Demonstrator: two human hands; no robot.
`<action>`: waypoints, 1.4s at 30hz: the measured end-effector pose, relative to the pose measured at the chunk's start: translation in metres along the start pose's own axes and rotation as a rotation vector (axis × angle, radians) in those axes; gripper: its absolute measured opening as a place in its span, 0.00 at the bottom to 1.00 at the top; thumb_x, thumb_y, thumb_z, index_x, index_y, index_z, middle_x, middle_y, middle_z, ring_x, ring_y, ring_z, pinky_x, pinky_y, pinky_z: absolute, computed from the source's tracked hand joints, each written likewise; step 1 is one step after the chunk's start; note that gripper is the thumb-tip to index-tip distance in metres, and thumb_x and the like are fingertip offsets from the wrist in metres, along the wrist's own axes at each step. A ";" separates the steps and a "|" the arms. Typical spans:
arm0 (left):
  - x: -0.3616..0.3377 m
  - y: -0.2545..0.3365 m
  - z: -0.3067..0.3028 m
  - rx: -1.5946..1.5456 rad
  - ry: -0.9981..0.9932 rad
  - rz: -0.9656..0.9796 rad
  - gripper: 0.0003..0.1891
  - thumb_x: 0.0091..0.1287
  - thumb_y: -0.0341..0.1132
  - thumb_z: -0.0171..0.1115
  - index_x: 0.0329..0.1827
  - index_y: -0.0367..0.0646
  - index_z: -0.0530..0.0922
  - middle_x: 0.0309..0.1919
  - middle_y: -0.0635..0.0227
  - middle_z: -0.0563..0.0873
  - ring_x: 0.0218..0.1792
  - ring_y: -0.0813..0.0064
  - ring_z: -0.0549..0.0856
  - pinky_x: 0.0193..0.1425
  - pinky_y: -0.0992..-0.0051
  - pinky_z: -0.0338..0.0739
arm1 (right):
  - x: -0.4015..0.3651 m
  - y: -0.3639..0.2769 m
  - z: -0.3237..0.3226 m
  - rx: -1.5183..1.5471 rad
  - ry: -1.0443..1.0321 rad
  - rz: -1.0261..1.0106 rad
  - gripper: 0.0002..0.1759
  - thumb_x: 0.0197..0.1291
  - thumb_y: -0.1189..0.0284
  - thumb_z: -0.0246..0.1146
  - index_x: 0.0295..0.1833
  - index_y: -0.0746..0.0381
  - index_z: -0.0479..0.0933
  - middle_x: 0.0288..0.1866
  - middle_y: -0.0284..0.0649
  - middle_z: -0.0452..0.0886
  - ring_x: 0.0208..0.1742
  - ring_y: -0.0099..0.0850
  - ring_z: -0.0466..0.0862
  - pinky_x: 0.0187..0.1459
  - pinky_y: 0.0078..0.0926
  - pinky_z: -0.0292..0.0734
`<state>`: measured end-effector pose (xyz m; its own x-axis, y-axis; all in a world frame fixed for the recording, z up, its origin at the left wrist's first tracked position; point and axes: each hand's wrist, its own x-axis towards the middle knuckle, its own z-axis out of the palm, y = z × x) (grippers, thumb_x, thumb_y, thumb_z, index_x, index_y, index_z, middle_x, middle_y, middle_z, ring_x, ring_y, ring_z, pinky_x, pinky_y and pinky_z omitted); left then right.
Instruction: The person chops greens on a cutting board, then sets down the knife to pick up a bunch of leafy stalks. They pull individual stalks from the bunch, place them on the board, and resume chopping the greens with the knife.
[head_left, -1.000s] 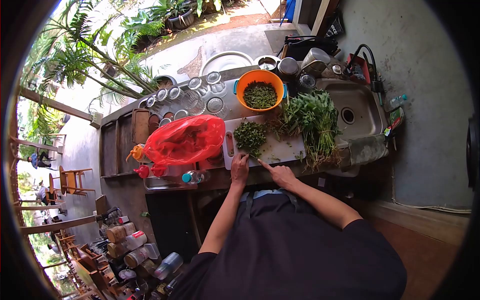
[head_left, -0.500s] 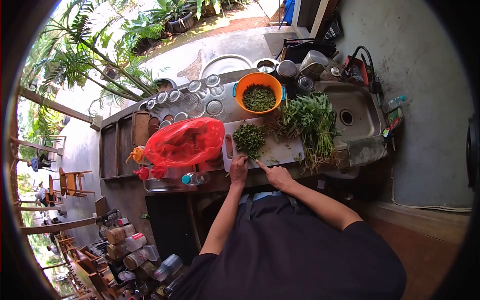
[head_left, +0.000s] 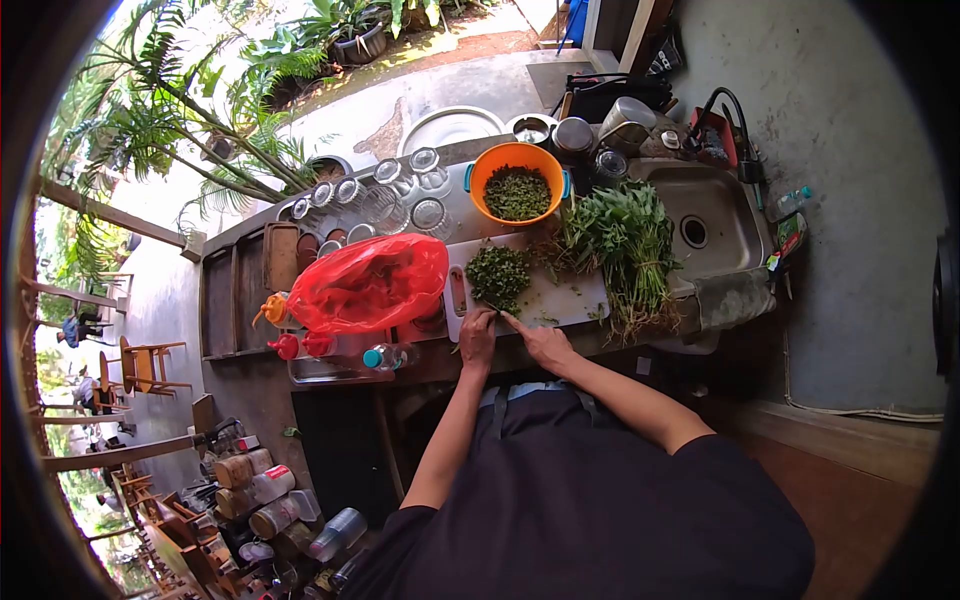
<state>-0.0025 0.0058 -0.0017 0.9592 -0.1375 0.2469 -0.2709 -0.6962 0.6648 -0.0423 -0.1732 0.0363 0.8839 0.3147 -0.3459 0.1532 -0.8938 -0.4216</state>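
Note:
A white cutting board (head_left: pixel 565 312) lies on the counter in front of me. On its left half is a pile of chopped leafy greens (head_left: pixel 497 277). My left hand (head_left: pixel 478 340) is closed at the board's front edge, pressed on a small bunch of greens just below the pile. Beside it, my right hand (head_left: pixel 547 346) is wrapped round a knife, index finger stretched forward toward my left fingers. Most of the knife is hidden. A bundle of uncut greens with roots (head_left: pixel 630 255) rests over the board's right end. Behind the board, an orange colander (head_left: pixel 484 208) holds chopped greens.
A red plastic bag (head_left: pixel 370 285) sits left of the board, with a teal-capped bottle (head_left: pixel 385 357) in front. Several upturned glasses (head_left: pixel 388 205) stand behind it. To the right is a metal sink (head_left: pixel 730 240) with a cloth (head_left: pixel 735 303) on its front edge.
My right hand has shifted slightly left, its index finger closer to my left hand. My left hand stays in nearly the same spot.

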 end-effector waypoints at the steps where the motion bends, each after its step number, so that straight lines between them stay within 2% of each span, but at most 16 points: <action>1: 0.000 0.000 0.000 0.004 0.024 -0.006 0.07 0.60 0.25 0.66 0.40 0.38 0.87 0.40 0.60 0.88 0.46 0.58 0.86 0.52 0.64 0.80 | 0.000 0.001 0.003 -0.019 0.060 -0.028 0.46 0.66 0.75 0.50 0.83 0.30 0.41 0.33 0.55 0.84 0.34 0.55 0.86 0.40 0.55 0.81; 2: 0.000 0.001 0.000 0.008 0.049 -0.012 0.07 0.59 0.25 0.67 0.39 0.39 0.87 0.40 0.60 0.88 0.45 0.58 0.86 0.51 0.64 0.80 | 0.000 0.003 0.006 -0.039 0.121 -0.056 0.45 0.66 0.74 0.52 0.83 0.32 0.42 0.29 0.53 0.83 0.30 0.52 0.85 0.36 0.53 0.81; 6: 0.000 0.001 0.001 -0.025 0.072 -0.067 0.06 0.60 0.26 0.68 0.39 0.38 0.87 0.39 0.60 0.87 0.45 0.58 0.86 0.51 0.64 0.80 | -0.009 0.009 0.006 -0.025 0.113 -0.055 0.45 0.67 0.73 0.51 0.83 0.31 0.42 0.29 0.54 0.83 0.30 0.53 0.85 0.36 0.53 0.81; 8: 0.001 0.005 -0.002 -0.055 0.061 -0.128 0.05 0.62 0.27 0.68 0.39 0.37 0.87 0.39 0.59 0.85 0.44 0.57 0.85 0.50 0.63 0.79 | -0.017 0.011 -0.001 0.021 0.000 -0.020 0.46 0.65 0.74 0.50 0.83 0.29 0.41 0.35 0.57 0.84 0.37 0.56 0.86 0.43 0.56 0.81; 9: 0.001 0.003 -0.001 -0.056 0.063 -0.131 0.05 0.62 0.27 0.68 0.39 0.37 0.87 0.39 0.59 0.85 0.44 0.57 0.85 0.50 0.63 0.79 | -0.019 0.013 -0.004 0.019 -0.002 -0.022 0.46 0.65 0.74 0.50 0.83 0.29 0.41 0.35 0.57 0.84 0.37 0.56 0.86 0.43 0.56 0.81; 12: 0.001 -0.003 0.002 -0.044 0.053 -0.065 0.06 0.63 0.27 0.68 0.40 0.36 0.87 0.39 0.58 0.84 0.44 0.56 0.84 0.50 0.63 0.78 | -0.025 0.012 -0.009 0.014 -0.049 0.001 0.46 0.65 0.73 0.51 0.83 0.30 0.42 0.32 0.56 0.84 0.35 0.56 0.86 0.42 0.56 0.81; 17: 0.002 -0.001 0.001 -0.025 0.042 -0.058 0.06 0.63 0.27 0.68 0.40 0.35 0.87 0.39 0.56 0.84 0.43 0.56 0.84 0.49 0.62 0.78 | -0.029 0.002 -0.016 -0.001 0.010 0.003 0.44 0.65 0.73 0.51 0.83 0.33 0.44 0.30 0.55 0.83 0.32 0.56 0.85 0.41 0.56 0.81; 27: -0.001 -0.004 0.001 -0.026 0.038 -0.035 0.07 0.63 0.27 0.68 0.41 0.35 0.87 0.39 0.56 0.84 0.43 0.56 0.85 0.49 0.63 0.79 | -0.022 -0.011 -0.027 -0.013 -0.084 0.038 0.45 0.64 0.74 0.51 0.83 0.34 0.45 0.35 0.56 0.85 0.37 0.54 0.87 0.45 0.54 0.82; 33: -0.002 -0.005 -0.001 -0.045 0.020 -0.030 0.07 0.62 0.27 0.68 0.42 0.36 0.87 0.40 0.57 0.84 0.45 0.57 0.84 0.51 0.63 0.78 | -0.016 -0.008 -0.020 0.018 -0.099 0.039 0.45 0.65 0.73 0.51 0.83 0.31 0.43 0.34 0.56 0.85 0.37 0.55 0.87 0.43 0.55 0.82; 36: -0.001 -0.005 -0.002 -0.038 0.007 -0.033 0.07 0.62 0.26 0.68 0.42 0.36 0.87 0.41 0.58 0.84 0.46 0.57 0.83 0.53 0.63 0.77 | -0.007 -0.006 -0.009 0.023 -0.076 0.038 0.45 0.66 0.73 0.51 0.83 0.29 0.42 0.34 0.57 0.84 0.36 0.56 0.86 0.43 0.56 0.82; 38: -0.001 -0.002 -0.004 -0.030 0.002 -0.037 0.08 0.62 0.26 0.68 0.42 0.36 0.87 0.42 0.58 0.84 0.46 0.58 0.83 0.52 0.63 0.78 | 0.003 -0.002 0.007 -0.009 0.079 -0.041 0.46 0.67 0.72 0.52 0.83 0.31 0.40 0.28 0.55 0.83 0.29 0.55 0.85 0.36 0.56 0.82; 42: -0.001 0.003 -0.004 -0.028 0.049 -0.033 0.07 0.61 0.26 0.68 0.41 0.37 0.87 0.40 0.60 0.84 0.46 0.58 0.84 0.51 0.63 0.79 | 0.009 -0.003 0.010 -0.022 0.085 -0.024 0.46 0.67 0.73 0.51 0.83 0.31 0.40 0.28 0.55 0.83 0.29 0.54 0.85 0.36 0.56 0.82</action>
<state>-0.0044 0.0065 0.0033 0.9627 -0.0796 0.2584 -0.2420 -0.6800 0.6921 -0.0388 -0.1642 0.0264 0.9140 0.3084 -0.2637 0.1834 -0.8937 -0.4095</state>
